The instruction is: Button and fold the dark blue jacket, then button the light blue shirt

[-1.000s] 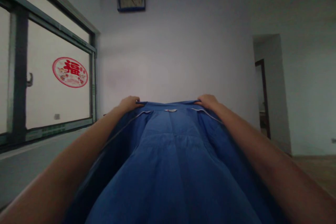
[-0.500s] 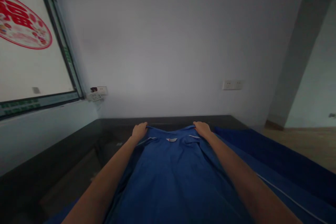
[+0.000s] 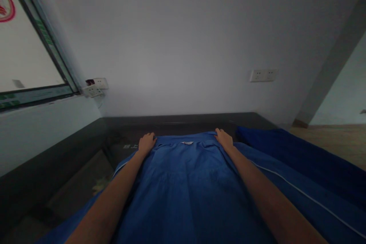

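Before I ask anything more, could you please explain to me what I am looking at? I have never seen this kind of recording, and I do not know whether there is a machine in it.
There is no machine here: you see a person's own bare arms. The camera is worn on the head and looks forward and down, so the arms reach away from you. The left hand and the right hand are at opposite ends of the collar of a blue garment, and appear to hold it. A small white label shows between them. The garment lies on a dark surface; a darker blue cloth lies on the right.
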A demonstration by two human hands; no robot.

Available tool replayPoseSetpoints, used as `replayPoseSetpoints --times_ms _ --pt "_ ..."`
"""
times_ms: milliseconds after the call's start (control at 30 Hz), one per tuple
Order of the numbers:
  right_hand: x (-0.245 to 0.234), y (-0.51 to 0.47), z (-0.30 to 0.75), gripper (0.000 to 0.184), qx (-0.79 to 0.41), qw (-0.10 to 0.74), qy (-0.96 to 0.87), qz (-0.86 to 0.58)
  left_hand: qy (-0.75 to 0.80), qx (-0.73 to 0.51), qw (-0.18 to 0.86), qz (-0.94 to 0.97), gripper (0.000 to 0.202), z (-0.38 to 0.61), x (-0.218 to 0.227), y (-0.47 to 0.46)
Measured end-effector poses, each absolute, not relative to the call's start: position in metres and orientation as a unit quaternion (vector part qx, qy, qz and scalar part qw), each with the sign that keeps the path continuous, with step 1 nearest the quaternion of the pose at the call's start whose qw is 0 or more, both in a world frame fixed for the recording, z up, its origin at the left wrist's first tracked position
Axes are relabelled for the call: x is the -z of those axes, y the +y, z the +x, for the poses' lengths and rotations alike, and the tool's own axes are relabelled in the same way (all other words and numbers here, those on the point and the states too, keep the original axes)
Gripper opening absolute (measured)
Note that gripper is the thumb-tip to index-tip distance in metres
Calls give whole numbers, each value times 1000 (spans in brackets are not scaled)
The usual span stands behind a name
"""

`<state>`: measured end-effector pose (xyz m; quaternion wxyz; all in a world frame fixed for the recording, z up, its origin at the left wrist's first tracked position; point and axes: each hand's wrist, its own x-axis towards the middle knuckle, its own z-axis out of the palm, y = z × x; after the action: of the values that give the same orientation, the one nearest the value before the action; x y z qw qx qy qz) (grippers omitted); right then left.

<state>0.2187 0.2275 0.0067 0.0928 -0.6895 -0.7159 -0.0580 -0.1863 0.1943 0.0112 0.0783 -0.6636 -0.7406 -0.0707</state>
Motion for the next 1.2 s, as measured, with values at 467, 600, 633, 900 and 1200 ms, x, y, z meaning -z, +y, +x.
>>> replayPoseSetpoints --times_ms 467,600,633,900,1200 --pt "-65 166 216 23 74 294 -760 -574 -710 88 117 -689 31 -224 -71 136" --pt "-87 111 190 17 10 319 -831 -456 -711 59 60 -698 32 -252 -83 108" --pt "-91 93 181 17 -9 320 -847 -424 -709 57 44 -701 32 -258 -85 99" --pt "-113 -63 125 24 -148 160 -940 -264 -722 28 -78 -687 41 -288 -88 4" --pt "-71 -126 104 66 -233 10 -945 -231 -767 -18 -123 -630 44 -314 -64 -103"
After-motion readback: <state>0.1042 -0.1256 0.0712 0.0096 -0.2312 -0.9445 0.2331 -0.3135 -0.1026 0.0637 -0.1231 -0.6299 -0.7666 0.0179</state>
